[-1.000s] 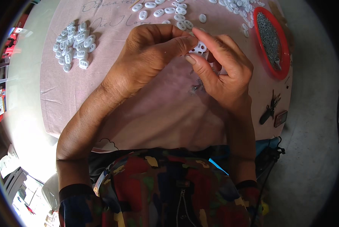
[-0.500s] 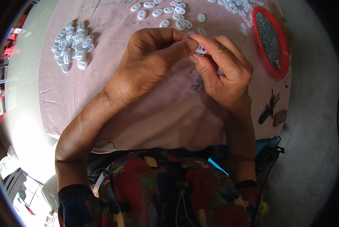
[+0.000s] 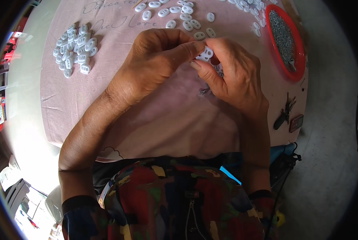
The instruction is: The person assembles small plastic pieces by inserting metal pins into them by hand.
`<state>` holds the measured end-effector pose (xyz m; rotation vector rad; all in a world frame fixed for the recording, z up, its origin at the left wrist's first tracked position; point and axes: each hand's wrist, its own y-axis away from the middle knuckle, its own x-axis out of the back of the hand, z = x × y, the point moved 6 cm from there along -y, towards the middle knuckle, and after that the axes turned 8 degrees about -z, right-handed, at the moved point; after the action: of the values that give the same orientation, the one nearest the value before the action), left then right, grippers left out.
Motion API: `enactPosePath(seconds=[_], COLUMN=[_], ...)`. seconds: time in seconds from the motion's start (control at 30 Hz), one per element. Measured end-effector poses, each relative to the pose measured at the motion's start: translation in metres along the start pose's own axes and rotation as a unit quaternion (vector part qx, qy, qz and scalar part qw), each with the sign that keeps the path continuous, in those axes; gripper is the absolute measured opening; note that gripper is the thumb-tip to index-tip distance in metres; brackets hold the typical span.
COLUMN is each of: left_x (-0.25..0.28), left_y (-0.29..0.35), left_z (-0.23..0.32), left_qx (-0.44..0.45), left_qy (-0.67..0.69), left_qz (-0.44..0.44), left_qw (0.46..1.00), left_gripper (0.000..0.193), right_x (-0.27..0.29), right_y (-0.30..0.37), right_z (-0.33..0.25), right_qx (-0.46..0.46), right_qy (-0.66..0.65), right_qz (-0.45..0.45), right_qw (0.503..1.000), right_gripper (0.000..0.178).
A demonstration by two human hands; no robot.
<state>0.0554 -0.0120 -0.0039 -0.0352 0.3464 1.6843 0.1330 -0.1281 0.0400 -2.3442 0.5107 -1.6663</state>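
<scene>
- Head view, nearest: sitting at a table (image 3: 87, 120) under a pink cloth (image 3: 155, 116), multicoloured garment at the lower edge.
- Meeting over the cloth's middle: left hand (image 3: 155, 64) and right hand (image 3: 231, 76), both pinching one small white two-holed plastic piece (image 3: 205, 53) between thumbs and fingertips, closed tight on it, lifted off the cloth.
- Lying right, near the table's edge: dark keys (image 3: 284, 114).
- Resting further left: heap of white pieces (image 3: 76, 48).
- Spreading along the far edge: more loose white pieces (image 3: 175, 12); far right, red tray (image 3: 303, 60) holding small metal parts (image 3: 283, 32).

Bare pink cloth (image 3: 147, 116) below—white pieces (image 3: 76, 48) left, red tray (image 3: 303, 64) right.
</scene>
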Motion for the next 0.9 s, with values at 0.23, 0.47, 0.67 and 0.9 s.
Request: enactPosePath(seconds=[0.23, 0.47, 0.67, 0.9], left_x=[-0.001, 0.001, 0.001, 0.001], left_y=[0.001, -0.002, -0.002, 0.002], left_z=[0.007, 0.004, 0.002, 0.003], left_qx=[-0.084, -0.128, -0.117, -0.087], left_qy=[-0.1, -0.174, -0.136, -0.141], left_qz=[0.034, 0.004, -0.01, -0.018], left_qw=[0.991, 0.976, 0.984, 0.986], left_gripper=[0.019, 0.019, 0.018, 0.015], right_x=[-0.003, -0.006, -0.01, -0.015], right_y=[-0.002, 0.0, 0.0, 0.003], right_z=[-0.003, -0.005, -0.006, -0.006], right_qx=[-0.024, -0.027, -0.036, -0.028], right_qy=[0.012, 0.003, -0.001, 0.005], right_qz=[-0.053, -0.09, -0.101, -0.11], right_qw=[0.998, 0.996, 0.994, 0.994], right_gripper=[0.025, 0.027, 0.027, 0.026])
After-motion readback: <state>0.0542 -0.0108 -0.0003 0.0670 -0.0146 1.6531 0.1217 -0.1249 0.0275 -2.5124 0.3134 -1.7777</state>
